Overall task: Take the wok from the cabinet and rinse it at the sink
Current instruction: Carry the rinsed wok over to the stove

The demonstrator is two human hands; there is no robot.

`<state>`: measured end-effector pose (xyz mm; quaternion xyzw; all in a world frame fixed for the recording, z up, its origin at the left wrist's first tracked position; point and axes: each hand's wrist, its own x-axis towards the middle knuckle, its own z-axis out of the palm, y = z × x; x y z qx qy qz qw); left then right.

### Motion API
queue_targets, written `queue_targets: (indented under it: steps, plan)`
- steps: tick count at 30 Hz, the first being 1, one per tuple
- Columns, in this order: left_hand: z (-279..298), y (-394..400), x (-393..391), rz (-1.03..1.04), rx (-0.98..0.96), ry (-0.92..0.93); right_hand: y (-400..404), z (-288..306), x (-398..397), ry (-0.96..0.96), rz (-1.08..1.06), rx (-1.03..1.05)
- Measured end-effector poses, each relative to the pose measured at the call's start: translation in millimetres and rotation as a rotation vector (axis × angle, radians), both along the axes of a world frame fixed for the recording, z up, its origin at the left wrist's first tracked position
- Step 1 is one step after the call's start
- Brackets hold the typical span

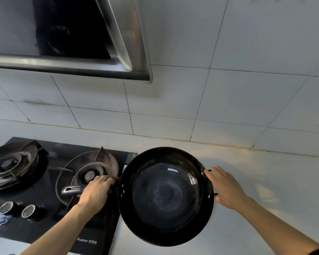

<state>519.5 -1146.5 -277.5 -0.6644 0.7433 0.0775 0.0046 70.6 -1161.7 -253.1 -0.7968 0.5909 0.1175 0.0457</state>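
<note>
Head view: left hand (95, 193) and right hand (226, 188) each grip a side handle of the empty black wok (166, 196).

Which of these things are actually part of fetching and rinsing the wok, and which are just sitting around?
In use: wok; left hand and right hand, one gripping each side handle.

Lying about: gas stove, its two knobs, range hood, white counter.

The left hand (98, 190) hides the wok's (166, 196) left handle. The right hand (225, 188) covers most of the right handle. The left burner (11, 164) and range hood (63, 34) are cut off by the frame edge.
</note>
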Motion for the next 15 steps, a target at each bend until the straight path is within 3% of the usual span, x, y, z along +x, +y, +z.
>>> queue_targets:
  steps: [15]
  plan:
    - [-3,80,-28,0.14,0.128,-0.032,46,-4,15,-0.21,-0.038,-0.062]
